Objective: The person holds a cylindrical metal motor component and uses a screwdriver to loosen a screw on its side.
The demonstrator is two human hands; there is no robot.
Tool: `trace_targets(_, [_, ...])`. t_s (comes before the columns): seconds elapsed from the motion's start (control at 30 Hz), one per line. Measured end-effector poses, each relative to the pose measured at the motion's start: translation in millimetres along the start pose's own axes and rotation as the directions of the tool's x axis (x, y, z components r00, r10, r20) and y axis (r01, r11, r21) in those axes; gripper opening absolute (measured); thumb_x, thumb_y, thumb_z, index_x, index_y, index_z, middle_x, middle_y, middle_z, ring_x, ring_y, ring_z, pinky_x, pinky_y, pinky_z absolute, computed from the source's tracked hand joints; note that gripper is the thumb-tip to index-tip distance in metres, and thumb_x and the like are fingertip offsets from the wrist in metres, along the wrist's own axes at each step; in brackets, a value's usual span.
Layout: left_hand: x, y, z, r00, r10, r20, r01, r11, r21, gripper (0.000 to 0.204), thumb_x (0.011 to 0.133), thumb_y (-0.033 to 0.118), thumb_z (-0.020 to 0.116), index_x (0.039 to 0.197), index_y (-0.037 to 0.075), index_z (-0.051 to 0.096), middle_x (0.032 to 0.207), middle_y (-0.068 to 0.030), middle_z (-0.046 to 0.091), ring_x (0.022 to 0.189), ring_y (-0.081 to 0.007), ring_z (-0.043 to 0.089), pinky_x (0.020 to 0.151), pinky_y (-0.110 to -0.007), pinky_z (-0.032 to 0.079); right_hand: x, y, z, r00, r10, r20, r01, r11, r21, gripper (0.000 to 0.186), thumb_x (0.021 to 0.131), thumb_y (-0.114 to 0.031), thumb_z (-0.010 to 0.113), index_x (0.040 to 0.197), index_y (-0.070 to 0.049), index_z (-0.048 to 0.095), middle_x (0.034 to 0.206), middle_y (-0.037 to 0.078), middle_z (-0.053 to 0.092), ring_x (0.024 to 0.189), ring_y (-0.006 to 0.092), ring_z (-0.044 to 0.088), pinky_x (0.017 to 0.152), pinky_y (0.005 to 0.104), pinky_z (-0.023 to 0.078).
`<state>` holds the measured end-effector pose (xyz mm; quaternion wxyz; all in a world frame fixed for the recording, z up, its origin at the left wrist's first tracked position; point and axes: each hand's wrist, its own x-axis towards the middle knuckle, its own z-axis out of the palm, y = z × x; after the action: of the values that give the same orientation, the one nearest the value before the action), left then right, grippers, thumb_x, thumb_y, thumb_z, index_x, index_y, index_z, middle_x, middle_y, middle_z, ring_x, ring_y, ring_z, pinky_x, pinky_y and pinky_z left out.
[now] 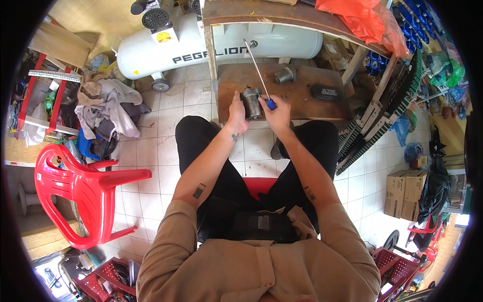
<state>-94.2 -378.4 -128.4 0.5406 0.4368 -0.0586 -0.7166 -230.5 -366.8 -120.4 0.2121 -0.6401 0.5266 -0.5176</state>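
My left hand (237, 113) grips the side of a grey metal cylinder (252, 104), which looks like a small motor housing and stands roughly upright at the near edge of a low brown wooden board (307, 108). In my right hand (278, 117) is a screwdriver (259, 71), held by its blue handle. Its long shaft points up and away to the left, with the tip clear of the cylinder. The fingers of my left hand behind the cylinder are partly hidden. Farther back on the board lies a similar metal part (285, 75), and to its right a black oval case (325, 91).
A wooden bench top (261, 12) with an orange-red plastic bag (354, 17) overhangs the board. Behind stands a white air compressor tank (151, 50). At left are a tipped red plastic chair (95, 186) and piled cloths (108, 103). Green-edged rails (382, 110) lean at right, near cardboard boxes (405, 194).
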Motion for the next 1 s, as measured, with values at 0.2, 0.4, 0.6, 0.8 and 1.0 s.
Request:
trace_targets(0.2, [-5, 1, 2, 1.0, 0.02, 0.015, -0.02, 0.999, 0.028, 0.043, 0.104, 0.043, 0.038, 0.117, 0.007, 0.057, 0.111, -0.0102, 0.064, 0.1, -0.0242, 0.066, 0.089, -0.044, 0.055, 1, 3, 0, 1.0, 0.002, -0.02, -0.002, 1.0, -0.001, 0.017, 0.085, -0.013, 0.078, 0.093, 0.001, 0.073, 0.081, 0.013, 0.072, 0.068, 0.0175, 0.066, 0.065, 0.0301, 0.051])
trace_targets(0.4, [1, -2, -2, 0.999, 0.045, 0.028, -0.045, 0.999, -0.007, 0.035, 0.098, 0.037, 0.042, 0.104, 0.008, 0.062, 0.098, -0.0082, 0.065, 0.087, -0.0216, 0.065, 0.079, -0.041, 0.055, 1, 0, -2, 0.997, 0.073, -0.035, -0.073, 0.997, -0.011, 0.018, 0.085, -0.015, 0.079, 0.093, 0.0, 0.073, 0.081, 0.013, 0.072, 0.068, 0.0157, 0.065, 0.064, 0.0301, 0.05])
trace_targets(0.6, [11, -7, -10, 0.997, 0.046, 0.061, -0.046, 0.999, -0.008, 0.034, 0.097, 0.035, 0.041, 0.104, 0.009, 0.062, 0.098, -0.0078, 0.066, 0.09, -0.0227, 0.065, 0.084, -0.042, 0.054, -1, 7, 2, 0.998, -0.05, -0.042, 0.043, 0.988, -0.15, 0.018, 0.088, -0.017, 0.074, 0.09, 0.0, 0.07, 0.077, 0.015, 0.067, 0.065, 0.0264, 0.064, 0.061, 0.035, 0.049])
trace_targets(0.8, [4, -9, -5, 0.997, 0.046, 0.067, -0.043, 0.998, -0.036, 0.034, 0.098, 0.034, 0.04, 0.104, 0.009, 0.062, 0.097, -0.0072, 0.066, 0.091, -0.0211, 0.063, 0.085, -0.039, 0.052, 1, 2, -2, 0.994, -0.105, 0.003, 0.105, 0.982, -0.155, 0.02, 0.088, -0.018, 0.073, 0.089, 0.001, 0.069, 0.077, 0.018, 0.065, 0.066, 0.0341, 0.063, 0.062, 0.0378, 0.048])
trace_targets(1.0, [-1, -5, -4, 0.998, 0.059, 0.034, -0.056, 0.996, -0.068, 0.035, 0.099, 0.033, 0.038, 0.106, 0.008, 0.062, 0.097, -0.007, 0.066, 0.089, -0.0202, 0.063, 0.084, -0.037, 0.051, 5, 6, -4, 0.992, 0.064, 0.107, -0.065, 0.998, 0.005, 0.022, 0.087, -0.019, 0.076, 0.089, 0.003, 0.071, 0.081, 0.014, 0.071, 0.067, 0.0182, 0.065, 0.062, 0.031, 0.05])
